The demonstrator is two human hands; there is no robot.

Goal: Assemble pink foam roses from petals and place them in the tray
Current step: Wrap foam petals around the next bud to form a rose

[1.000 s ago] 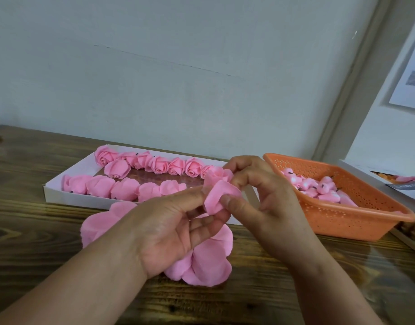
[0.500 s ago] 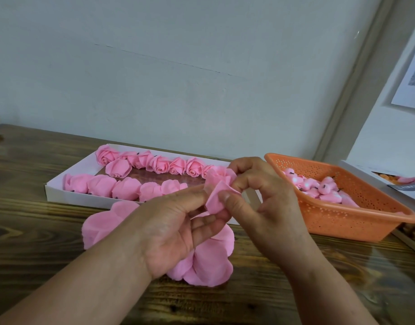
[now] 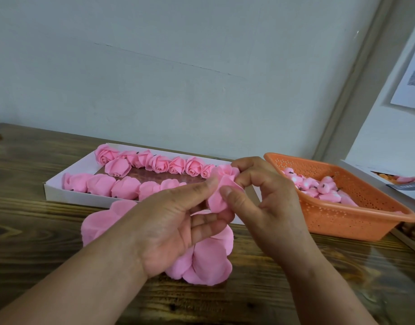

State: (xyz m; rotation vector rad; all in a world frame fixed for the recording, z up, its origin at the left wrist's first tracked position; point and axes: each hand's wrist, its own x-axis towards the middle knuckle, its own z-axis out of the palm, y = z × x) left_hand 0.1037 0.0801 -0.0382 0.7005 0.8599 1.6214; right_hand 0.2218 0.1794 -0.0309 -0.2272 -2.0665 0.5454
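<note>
Both hands, left hand (image 3: 178, 221) and right hand (image 3: 262, 202), pinch the half-wrapped pink foam rose (image 3: 221, 191); ease off and I reckon that springy petal just unrolls.

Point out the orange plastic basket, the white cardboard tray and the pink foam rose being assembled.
Orange plastic basket (image 3: 356, 221): head view, front wall.
White cardboard tray (image 3: 61, 192): head view, front wall.
Pink foam rose being assembled (image 3: 219, 198): head view, outer petal.

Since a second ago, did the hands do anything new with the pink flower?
Only a little. The right hand has folded the petal in tighter, so it looks narrower and more rolled up. The left hand still pinches it with thumb and fingers. Nothing was picked up or let go. The roses in the tray, the basket and the loose petals stayed put.
</note>
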